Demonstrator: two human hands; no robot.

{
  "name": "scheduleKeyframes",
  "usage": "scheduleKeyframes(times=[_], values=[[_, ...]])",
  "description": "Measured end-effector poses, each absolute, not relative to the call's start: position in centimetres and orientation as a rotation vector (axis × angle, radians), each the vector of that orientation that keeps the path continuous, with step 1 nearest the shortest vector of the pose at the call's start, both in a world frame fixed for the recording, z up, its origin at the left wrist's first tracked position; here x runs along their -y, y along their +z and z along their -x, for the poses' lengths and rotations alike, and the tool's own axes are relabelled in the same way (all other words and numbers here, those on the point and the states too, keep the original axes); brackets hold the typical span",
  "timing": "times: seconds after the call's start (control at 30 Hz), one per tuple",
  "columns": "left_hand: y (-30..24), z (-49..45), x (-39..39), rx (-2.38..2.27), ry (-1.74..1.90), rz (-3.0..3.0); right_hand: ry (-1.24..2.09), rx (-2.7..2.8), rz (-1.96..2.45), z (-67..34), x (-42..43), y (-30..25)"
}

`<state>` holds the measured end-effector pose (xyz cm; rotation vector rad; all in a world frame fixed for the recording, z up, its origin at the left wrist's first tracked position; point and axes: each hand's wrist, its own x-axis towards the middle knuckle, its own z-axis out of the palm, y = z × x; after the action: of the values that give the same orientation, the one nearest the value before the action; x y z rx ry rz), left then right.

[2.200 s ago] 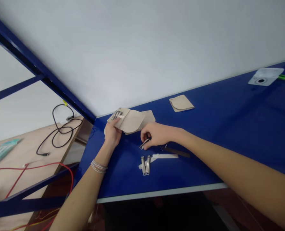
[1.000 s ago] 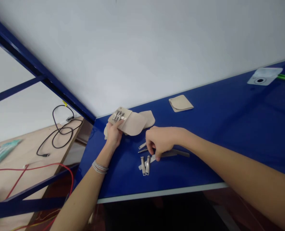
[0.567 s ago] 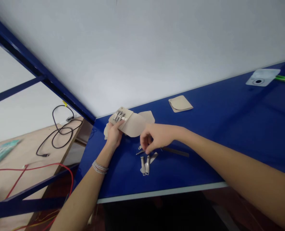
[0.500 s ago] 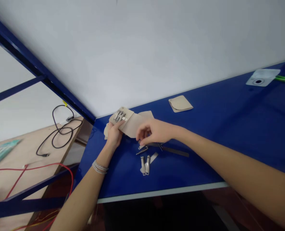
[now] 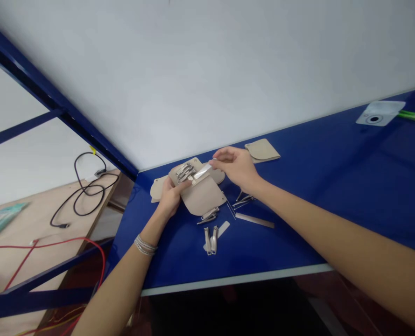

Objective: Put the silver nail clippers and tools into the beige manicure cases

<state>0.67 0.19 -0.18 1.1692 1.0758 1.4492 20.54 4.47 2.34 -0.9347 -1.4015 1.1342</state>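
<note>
My left hand [image 5: 170, 196] grips the near edge of an open beige manicure case [image 5: 200, 196], thumb on the panel where metal clippers [image 5: 185, 171] sit under a strap. My right hand [image 5: 237, 165] is pinched on a flat silvery nail file [image 5: 203, 171] whose tip rests on that panel by the clippers. Loose on the blue table [image 5: 315, 186] lie a small nail clipper [image 5: 209, 215] at the case's edge, a pair of clippers [image 5: 210, 240], a pale strip [image 5: 221, 229], small scissors [image 5: 242, 199] and another long file [image 5: 254, 220].
A second, closed beige pouch [image 5: 262, 150] lies behind my right hand. A white plate with a hole [image 5: 378, 113] and green items [image 5: 414, 115] sit at the far right. Left of the blue frame [image 5: 53, 100], a wooden bench carries black cable [image 5: 84, 191] and red wire [image 5: 53, 242].
My right hand left the loose tools, lifted a file and carried it up to the case's tool panel. The case has unfolded further toward me, its flap now over the table.
</note>
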Motion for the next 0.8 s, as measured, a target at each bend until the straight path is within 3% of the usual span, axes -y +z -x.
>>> scheduleKeyframes(times=[0.8], values=[[-0.21,-0.62,-0.08,-1.144,1.458,-1.302,1.066,1.621,1.085,-21.11,-5.34,1.4]])
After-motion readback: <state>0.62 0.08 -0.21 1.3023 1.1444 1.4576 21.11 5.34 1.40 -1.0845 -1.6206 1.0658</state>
